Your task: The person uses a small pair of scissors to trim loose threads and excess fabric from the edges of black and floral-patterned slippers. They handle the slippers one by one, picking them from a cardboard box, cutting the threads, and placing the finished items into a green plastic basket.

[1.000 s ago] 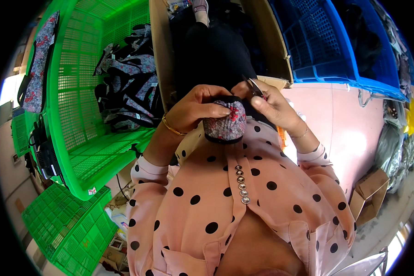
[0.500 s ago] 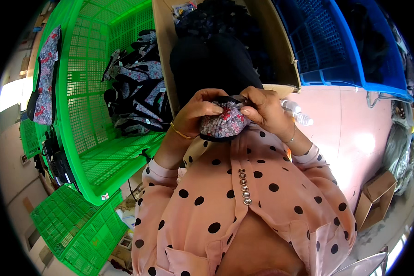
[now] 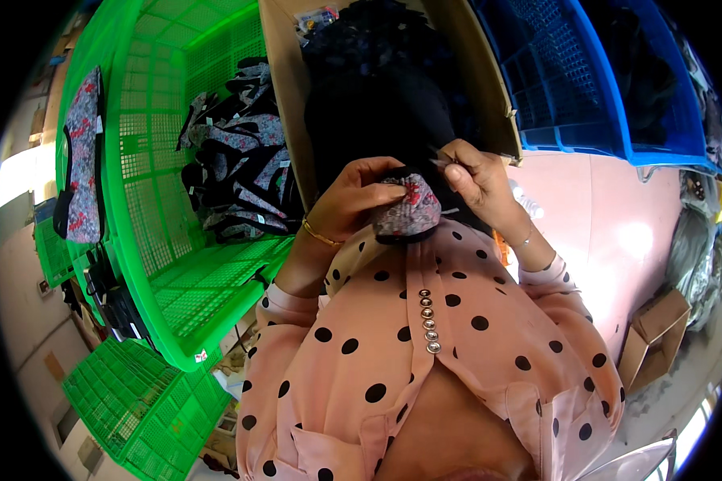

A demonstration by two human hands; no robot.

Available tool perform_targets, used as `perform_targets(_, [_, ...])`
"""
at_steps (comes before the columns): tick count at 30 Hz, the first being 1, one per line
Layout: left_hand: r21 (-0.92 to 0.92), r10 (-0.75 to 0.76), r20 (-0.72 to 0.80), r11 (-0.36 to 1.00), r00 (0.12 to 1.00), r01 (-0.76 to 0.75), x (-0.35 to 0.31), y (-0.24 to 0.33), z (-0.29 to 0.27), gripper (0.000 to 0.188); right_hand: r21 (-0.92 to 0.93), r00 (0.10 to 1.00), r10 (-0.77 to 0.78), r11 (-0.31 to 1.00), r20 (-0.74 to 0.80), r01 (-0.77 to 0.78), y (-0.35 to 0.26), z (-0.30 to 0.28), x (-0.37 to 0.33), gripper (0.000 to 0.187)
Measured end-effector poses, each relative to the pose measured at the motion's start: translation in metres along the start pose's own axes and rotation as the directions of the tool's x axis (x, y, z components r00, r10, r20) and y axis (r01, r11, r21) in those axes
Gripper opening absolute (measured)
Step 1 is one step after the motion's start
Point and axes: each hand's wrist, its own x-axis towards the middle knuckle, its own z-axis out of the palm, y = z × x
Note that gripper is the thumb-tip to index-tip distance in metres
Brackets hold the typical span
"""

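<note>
My left hand is closed on a small rounded floral fabric piece, grey with red flowers and black edging, in front of my chest. Its thumb lies across the flowered top. Just right of the piece, my right hand is raised and apart from it, with thumb and fingertips pinched together. A thin, blurred bit shows at those fingertips, too small to name. A short pale strip sticks out beside the fabric piece's right edge.
Similar floral and black pieces with white tags lie heaped in a green basket at left; another piece hangs over its rim. Ahead stands a cardboard box with dark contents. Blue baskets stand at right, clear bottles below.
My right hand has come off the fabric piece and moved a little to the right and up. The piece has shifted slightly right in my left hand.
</note>
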Motion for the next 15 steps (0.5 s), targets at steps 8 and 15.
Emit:
perform_targets(8, [0.309, -0.125, 0.130, 0.948, 0.984, 0.080, 0.042, 0.025, 0.016, 0.035, -0.480, 0.985, -0.141, 0.860, 0.101, 0.172, -0.002, -0.055, 0.013, 0.040])
perform_targets(15, [0.371, -0.183, 0.144, 0.921, 0.972, 0.119, 0.074, 0.031, 0.029, 0.036, -0.589, 0.982, -0.129, 0.787, 0.136, 0.185, -0.001, -0.081, 0.019, 0.040])
